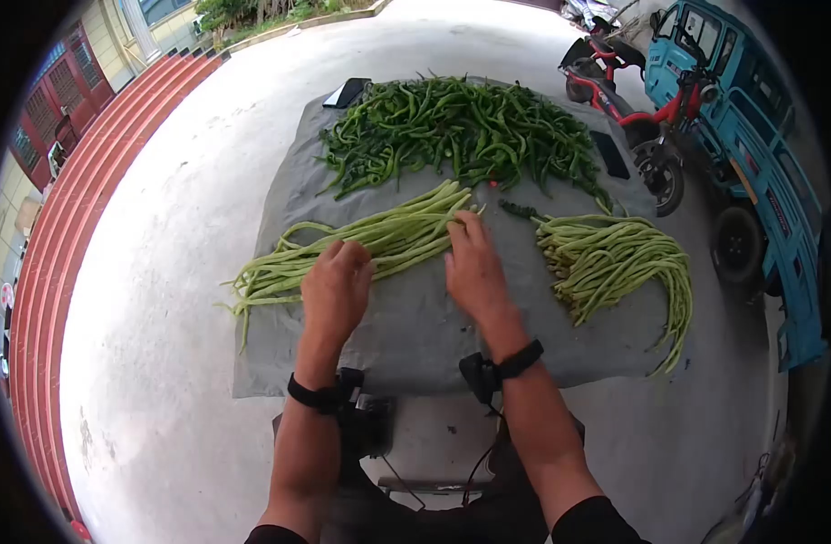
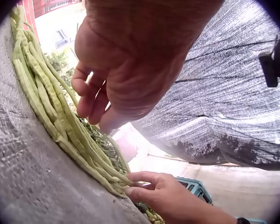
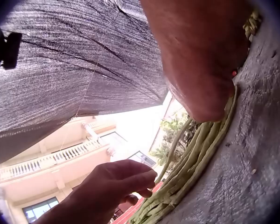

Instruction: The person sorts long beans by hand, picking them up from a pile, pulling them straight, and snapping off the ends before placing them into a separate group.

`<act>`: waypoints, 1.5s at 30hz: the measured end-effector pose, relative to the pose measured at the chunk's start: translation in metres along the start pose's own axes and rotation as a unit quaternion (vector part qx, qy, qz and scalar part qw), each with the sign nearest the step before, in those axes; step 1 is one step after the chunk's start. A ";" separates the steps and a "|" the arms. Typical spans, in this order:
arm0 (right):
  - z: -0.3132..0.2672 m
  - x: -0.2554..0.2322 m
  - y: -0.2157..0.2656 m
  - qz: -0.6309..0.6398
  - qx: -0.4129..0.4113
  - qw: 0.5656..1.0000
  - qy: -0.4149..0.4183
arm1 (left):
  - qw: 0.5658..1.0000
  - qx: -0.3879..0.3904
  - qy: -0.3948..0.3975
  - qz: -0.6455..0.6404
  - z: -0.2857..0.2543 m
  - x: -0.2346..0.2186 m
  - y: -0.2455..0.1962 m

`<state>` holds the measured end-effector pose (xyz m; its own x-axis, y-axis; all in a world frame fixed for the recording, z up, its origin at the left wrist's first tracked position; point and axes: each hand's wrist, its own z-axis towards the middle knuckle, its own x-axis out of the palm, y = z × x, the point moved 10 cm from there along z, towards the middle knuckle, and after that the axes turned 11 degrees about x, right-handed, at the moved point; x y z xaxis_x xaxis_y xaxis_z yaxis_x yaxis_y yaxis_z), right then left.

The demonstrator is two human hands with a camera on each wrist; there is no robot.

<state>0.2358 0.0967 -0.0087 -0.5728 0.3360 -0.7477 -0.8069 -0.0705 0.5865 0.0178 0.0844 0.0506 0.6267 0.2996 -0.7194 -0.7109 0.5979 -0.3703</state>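
Note:
A long bundle of green yardlong beans [image 1: 402, 227] lies slantwise across the grey cloth [image 1: 415, 331]. My left hand [image 1: 334, 288] is over the near side of the bundle, fingers bent; in the right wrist view, its thumb and fingertips pinch one bean lifted slightly from the others. At the bundle's right end, my right hand [image 1: 477, 276] pinches bean tips between thumb and forefinger, as the left wrist view shows. A second bunch of yardlong beans [image 1: 615, 258] rests to the right, its ends drooping towards the cloth's near edge.
A wide heap of green chili peppers [image 1: 452, 127] covers the far part of the cloth. A dark phone [image 1: 609, 154] lies right of it, another phone-like object [image 1: 347, 92] at its left corner. Beyond stand a red electric bike [image 1: 615, 100] and a blue three-wheeled truck [image 1: 769, 172].

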 end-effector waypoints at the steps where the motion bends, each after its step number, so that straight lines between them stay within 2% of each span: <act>1: 0.001 -0.003 0.004 0.003 -0.015 1.000 -0.017 | 1.000 -0.001 0.000 0.001 0.000 0.000 0.000; 5: 0.002 -0.001 0.014 -0.016 -0.033 0.998 -0.044 | 1.000 -0.003 0.013 0.000 0.000 0.000 0.004; 8: 0.003 0.004 0.010 -0.028 -0.004 0.999 -0.035 | 1.000 -0.012 0.020 0.000 -0.001 0.002 0.006; 14: 0.005 0.002 -0.003 0.045 0.032 0.998 -0.037 | 0.999 -0.010 0.030 0.012 -0.003 0.007 0.010; 20: 0.002 -0.011 -0.001 0.030 0.006 0.996 -0.083 | 0.998 -0.021 0.053 0.028 -0.005 0.010 0.011; 23: 0.002 -0.009 -0.004 0.045 0.016 0.997 -0.066 | 0.998 -0.021 0.058 0.033 -0.007 0.012 0.011; 29: 0.000 -0.018 -0.003 0.088 -0.017 0.993 -0.080 | 0.998 0.013 0.052 0.043 -0.006 0.013 0.003; 32: -0.001 -0.023 -0.003 0.088 -0.012 0.993 -0.071 | 0.997 -0.005 0.064 0.033 -0.006 0.014 0.003; 38: -0.001 -0.023 -0.011 0.051 0.021 0.998 -0.041 | 0.997 -0.016 0.068 0.019 -0.005 0.017 0.003; 41: -0.003 -0.032 -0.013 0.020 0.026 0.998 -0.060 | 0.998 -0.016 0.068 0.012 -0.005 0.018 0.002; 45: -0.001 -0.037 -0.034 -0.009 0.073 0.996 -0.058 | 0.998 -0.017 0.063 -0.004 -0.005 0.018 0.000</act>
<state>0.2843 0.0853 -0.0017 -0.5308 0.4436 -0.7221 -0.7827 0.0702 0.6184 0.0276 0.0861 0.0348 0.5885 0.1988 -0.7837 -0.7181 0.5739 -0.3937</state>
